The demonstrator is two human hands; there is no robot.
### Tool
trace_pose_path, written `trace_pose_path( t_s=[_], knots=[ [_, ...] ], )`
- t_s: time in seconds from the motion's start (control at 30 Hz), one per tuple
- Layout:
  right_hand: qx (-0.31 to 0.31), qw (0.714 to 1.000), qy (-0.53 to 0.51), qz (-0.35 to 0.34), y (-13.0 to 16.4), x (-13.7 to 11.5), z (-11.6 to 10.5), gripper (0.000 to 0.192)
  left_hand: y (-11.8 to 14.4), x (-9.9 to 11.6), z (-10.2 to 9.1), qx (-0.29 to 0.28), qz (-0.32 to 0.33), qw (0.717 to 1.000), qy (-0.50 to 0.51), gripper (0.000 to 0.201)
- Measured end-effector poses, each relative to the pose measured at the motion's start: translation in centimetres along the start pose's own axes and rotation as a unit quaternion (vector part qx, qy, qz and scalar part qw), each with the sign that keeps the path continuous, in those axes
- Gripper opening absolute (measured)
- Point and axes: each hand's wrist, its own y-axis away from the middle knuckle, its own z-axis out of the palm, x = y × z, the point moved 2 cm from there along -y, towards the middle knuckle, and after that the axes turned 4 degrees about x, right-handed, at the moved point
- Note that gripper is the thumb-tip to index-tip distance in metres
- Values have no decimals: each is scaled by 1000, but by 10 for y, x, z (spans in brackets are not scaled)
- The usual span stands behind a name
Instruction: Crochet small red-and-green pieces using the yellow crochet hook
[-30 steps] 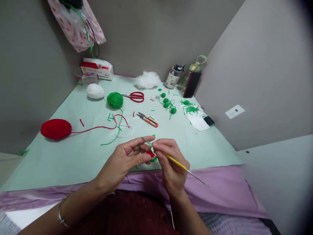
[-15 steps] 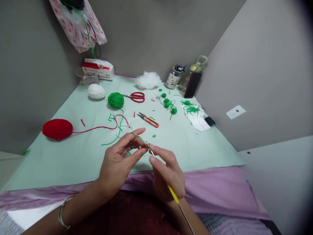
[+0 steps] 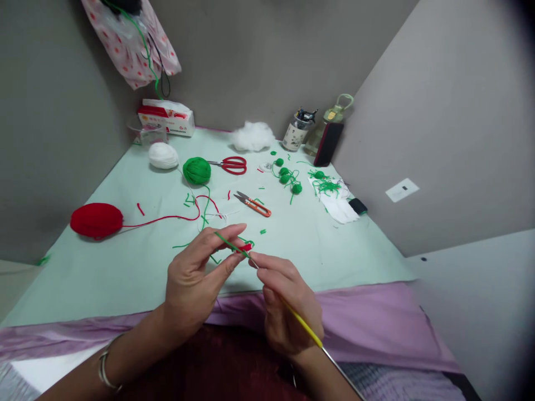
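— Crocheting, by the look of it: the left hand (image 3: 194, 284) pinches a tiny red piece (image 3: 246, 247) between thumb and forefinger, with a green strand (image 3: 225, 240) running over the raised forefinger.

— And the other hand?

— The right hand (image 3: 288, 312) is closed round a yellow hook (image 3: 301, 324), held like a pen. Its metal tip points toward ten o'clock and meets the red piece just at the left fingertips. The handle trails off toward four o'clock, past the wrist.

— How far along would you say?

— Early on this piece, I'd judge. It's barely a nub, smaller than a fingertip, and I can't make out the stitches. Several green balls (image 3: 289, 178) lie at one o'clock from the hands, well apart, so those look done, beside a heap of green trimmings (image 3: 327, 186).

— Where does the yarn come from?

— A red ball (image 3: 96, 220) sits at nine to ten o'clock on the table (image 3: 137, 267), its strand looping toward the middle. A green ball (image 3: 196, 170) is at eleven o'clock, a white one (image 3: 163, 155) just beyond it. Which strand feeds the hands I can't tell for certain.

— Tools nearby?

— Orange snips (image 3: 254, 204) at twelve o'clock, red scissors (image 3: 229, 165) farther back, and a tuft of stuffing (image 3: 253, 136) near the wall.

— The pose overall?

— Both hands raised off the table over the near edge, wrists low, fingertips nearly touching around the red piece. A bangle (image 3: 104, 365) rings the left wrist.
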Motion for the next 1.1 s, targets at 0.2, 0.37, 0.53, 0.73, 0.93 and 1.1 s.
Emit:
trace_pose_path(
  t_s=[0.2, 0.37, 0.53, 0.73, 0.93, 1.1],
  knots=[
    [-3, 999, -12, 43, -6, -3, -2, 33, 0, -5, -4, -14, 119, 992, -43, 59],
    [9, 999, 40, -8, 0, 2, 4, 40, -4, -2, -2, 1, 11, 1000, -24, 42],
    [3, 984, 138, -110, 2, 7, 10, 50, -5, 4, 2, -9, -205, 975, 82, 31],
    [25, 978, 165, -122, 4, 13, 5, 58, -9, 3, 5, -112, -328, 913, 217, 47],
    [3, 999, -6, -37, -3, 20, -3, 42, -21, 3, -1, -170, -363, 882, 250, 44],
    [-4, 995, -72, 65, -1, 19, -8, 45, -25, 4, -7, -127, -261, 950, 113, 43]
  ],
)
